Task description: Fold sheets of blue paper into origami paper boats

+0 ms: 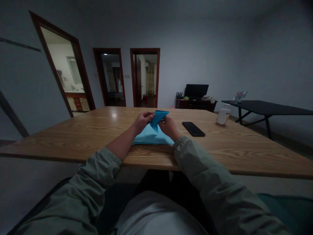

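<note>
A folded piece of blue paper [158, 118] is held up between my two hands, above the table. My left hand [143, 121] pinches its left edge between thumb and fingers. On the other side, my right hand [169, 126] grips its lower right part, with some fingertips hidden behind it. The paper has an angled shape with a point hanging down. Beneath my hands lies a flat light blue sheet or stack of sheets [153, 137], partly covered by my right wrist.
The wooden table [80, 137] spreads out in front of me. A black smartphone [193, 129] lies right of my hands, and a white bottle [223, 115] stands farther right. Beyond are a black table [266, 107] and a dark cabinet with a screen [196, 91].
</note>
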Demonstrator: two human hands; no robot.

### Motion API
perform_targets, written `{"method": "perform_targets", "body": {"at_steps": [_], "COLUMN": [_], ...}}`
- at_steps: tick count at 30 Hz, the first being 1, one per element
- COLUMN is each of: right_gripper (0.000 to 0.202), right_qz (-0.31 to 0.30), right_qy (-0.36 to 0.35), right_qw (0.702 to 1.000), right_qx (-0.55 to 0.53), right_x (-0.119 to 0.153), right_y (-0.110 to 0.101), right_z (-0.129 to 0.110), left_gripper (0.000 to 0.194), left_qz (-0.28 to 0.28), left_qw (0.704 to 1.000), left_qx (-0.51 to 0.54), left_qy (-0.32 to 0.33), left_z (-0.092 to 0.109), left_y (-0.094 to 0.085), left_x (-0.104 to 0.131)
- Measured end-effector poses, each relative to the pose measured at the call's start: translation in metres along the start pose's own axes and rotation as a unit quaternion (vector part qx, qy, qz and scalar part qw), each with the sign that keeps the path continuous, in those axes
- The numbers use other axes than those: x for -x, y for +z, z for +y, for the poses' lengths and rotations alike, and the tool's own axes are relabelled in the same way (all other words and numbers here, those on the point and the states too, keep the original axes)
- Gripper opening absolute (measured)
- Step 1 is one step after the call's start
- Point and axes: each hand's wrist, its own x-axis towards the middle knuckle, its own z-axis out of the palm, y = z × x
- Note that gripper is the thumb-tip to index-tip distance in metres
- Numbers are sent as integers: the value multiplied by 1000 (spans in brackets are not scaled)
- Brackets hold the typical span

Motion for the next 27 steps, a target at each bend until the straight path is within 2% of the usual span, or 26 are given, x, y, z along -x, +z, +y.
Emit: {"method": "perform_targets", "body": {"at_steps": [3,5,8,11,14,16,18,20,22,23,25,27], "right_gripper": [17,18,18,19,24,30,35,36,34,34,37,42], "right_qz": [1,1,-4,-15,-23,-1,55,121,136,116,25,-78], "right_qy": [5,11,4,-7,-1,14,48,111,198,240,294,300], "right_qw": [1000,1000,1000,1000,998,995,989,969,943,930,909,885], "right_qx": [16,18,1,-24,-66,-95,-128,-182,-231,-252,-296,-346], "right_x": [0,-1,0,0,0,-3,-7,-11,-12,-11,-7,-3], "right_y": [-1,-2,-2,-1,-4,-8,-15,-21,-24,-24,-20,-14], "right_z": [-1,-3,-5,-8,-10,-6,4,16,25,26,23,14], "left_gripper": [43,49,56,51,42,39,36,33,31,31,32,34], "left_qz": [31,27,-20,-44,-23,11,48,81,112,128,151,160], "left_qw": [995,990,994,996,998,1000,997,988,975,969,960,960], "left_qx": [-69,-94,-86,-81,-64,-17,55,130,188,208,231,226], "left_qy": [69,101,59,12,3,0,7,22,34,38,44,47], "left_z": [3,6,9,9,7,7,10,13,16,17,17,15], "left_y": [-3,-4,-3,-1,-1,-4,-9,-16,-21,-23,-25,-23], "left_x": [-1,0,3,4,2,-1,-3,-6,-8,-9,-10,-11]}}
